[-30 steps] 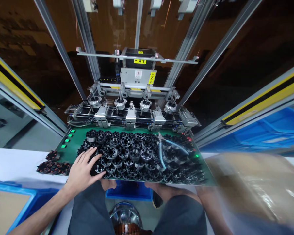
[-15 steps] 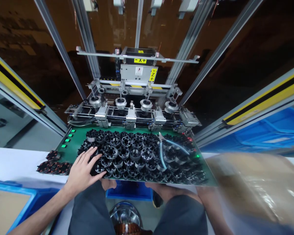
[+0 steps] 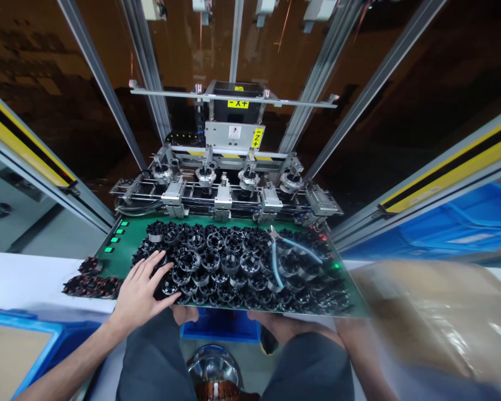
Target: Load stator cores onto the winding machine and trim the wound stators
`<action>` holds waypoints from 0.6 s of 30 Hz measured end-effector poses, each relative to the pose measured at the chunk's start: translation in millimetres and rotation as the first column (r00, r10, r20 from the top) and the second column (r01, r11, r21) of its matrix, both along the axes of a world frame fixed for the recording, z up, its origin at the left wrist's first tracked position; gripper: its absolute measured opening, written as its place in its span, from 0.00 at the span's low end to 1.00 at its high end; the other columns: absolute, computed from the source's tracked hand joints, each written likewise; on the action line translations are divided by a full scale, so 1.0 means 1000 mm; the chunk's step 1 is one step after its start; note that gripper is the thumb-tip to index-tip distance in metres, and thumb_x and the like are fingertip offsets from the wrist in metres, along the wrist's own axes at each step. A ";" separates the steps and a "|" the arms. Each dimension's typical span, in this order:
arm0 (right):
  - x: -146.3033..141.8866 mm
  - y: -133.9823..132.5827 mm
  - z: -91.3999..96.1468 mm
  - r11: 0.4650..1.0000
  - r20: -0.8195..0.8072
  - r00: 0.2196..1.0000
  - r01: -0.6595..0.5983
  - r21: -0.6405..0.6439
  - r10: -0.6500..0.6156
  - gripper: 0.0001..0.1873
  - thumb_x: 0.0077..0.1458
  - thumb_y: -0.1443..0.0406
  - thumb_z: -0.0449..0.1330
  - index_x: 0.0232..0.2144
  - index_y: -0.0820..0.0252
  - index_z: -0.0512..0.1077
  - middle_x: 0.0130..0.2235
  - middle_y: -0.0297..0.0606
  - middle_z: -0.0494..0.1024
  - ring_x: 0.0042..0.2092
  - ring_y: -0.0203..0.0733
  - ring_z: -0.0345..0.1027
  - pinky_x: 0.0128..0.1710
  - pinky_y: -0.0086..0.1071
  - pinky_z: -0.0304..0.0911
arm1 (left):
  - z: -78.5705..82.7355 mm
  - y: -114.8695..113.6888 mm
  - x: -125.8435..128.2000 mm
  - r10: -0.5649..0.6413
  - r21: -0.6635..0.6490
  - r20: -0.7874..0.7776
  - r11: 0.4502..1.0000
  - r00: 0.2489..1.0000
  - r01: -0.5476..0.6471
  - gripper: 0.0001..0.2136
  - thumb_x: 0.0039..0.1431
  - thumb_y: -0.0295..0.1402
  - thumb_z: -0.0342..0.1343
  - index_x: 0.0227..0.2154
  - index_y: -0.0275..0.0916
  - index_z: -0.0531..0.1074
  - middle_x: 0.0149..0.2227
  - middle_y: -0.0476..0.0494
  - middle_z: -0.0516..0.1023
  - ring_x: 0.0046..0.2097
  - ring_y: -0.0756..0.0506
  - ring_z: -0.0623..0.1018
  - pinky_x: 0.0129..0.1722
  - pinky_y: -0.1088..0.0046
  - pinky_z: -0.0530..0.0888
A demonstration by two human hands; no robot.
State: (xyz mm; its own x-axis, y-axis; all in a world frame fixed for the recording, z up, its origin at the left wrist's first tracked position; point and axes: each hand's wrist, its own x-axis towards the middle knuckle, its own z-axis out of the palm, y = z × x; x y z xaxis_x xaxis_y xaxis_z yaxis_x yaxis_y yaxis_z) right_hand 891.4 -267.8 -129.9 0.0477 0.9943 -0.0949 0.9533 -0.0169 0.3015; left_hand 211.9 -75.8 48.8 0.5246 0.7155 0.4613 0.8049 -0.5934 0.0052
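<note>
My left hand [image 3: 144, 287] rests on the left end of a dense spread of black and silver ring-shaped cores [image 3: 211, 260]. Its fingers are spread, lying over the parts without gripping any. Of my right arm only the forearm [image 3: 361, 356] shows, by my right thigh; the hand is hidden under the edge of the green work surface. Pliers with light blue handles [image 3: 297, 249] lie spread on the cores at the right. Cores with copper-coloured windings [image 3: 94, 287] are heaped to the left of my hand.
Behind the cores stands a machine whose four holders each carry a ring part [image 3: 206, 176]. Lit green buttons [image 3: 114, 240] are at the left. Blue bins [image 3: 463, 223] stand at right, near a plastic-wrapped carton [image 3: 438, 317]. A metal bowl [image 3: 214, 362] sits below.
The machine's carriage with the yellow labels has moved down, and its heads now sit lower at the ring holders. My left hand and the pliers have not moved.
</note>
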 end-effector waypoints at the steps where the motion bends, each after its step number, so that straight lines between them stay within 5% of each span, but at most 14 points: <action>1: -0.001 0.001 0.001 1.000 0.005 1.000 -0.003 -0.003 0.003 0.18 0.59 0.72 0.61 0.47 0.57 0.86 0.38 0.51 0.84 0.41 0.55 0.73 0.58 0.51 0.59 | 0.000 0.000 0.000 0.000 -0.001 0.000 1.000 1.000 0.000 0.28 0.67 0.53 0.65 0.63 0.43 0.75 0.74 0.30 0.71 0.75 0.27 0.71 0.73 0.44 0.69; 18: -0.002 0.000 0.007 1.000 -0.006 1.000 0.005 -0.004 -0.005 0.17 0.59 0.70 0.62 0.48 0.55 0.85 0.43 0.53 0.85 0.46 0.58 0.74 0.57 0.52 0.61 | 0.001 0.000 0.000 0.003 -0.004 -0.007 1.000 1.000 -0.003 0.28 0.67 0.54 0.65 0.62 0.42 0.77 0.74 0.30 0.71 0.75 0.27 0.71 0.72 0.45 0.70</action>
State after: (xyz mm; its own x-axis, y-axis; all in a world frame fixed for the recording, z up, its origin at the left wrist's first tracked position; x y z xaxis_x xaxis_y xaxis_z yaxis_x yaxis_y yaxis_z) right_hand 889.0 -267.4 -123.4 0.0521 0.9937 -0.0991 0.9551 -0.0206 0.2956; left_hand 212.0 -76.2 49.8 0.5259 0.7190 0.4544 0.8067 -0.5910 0.0017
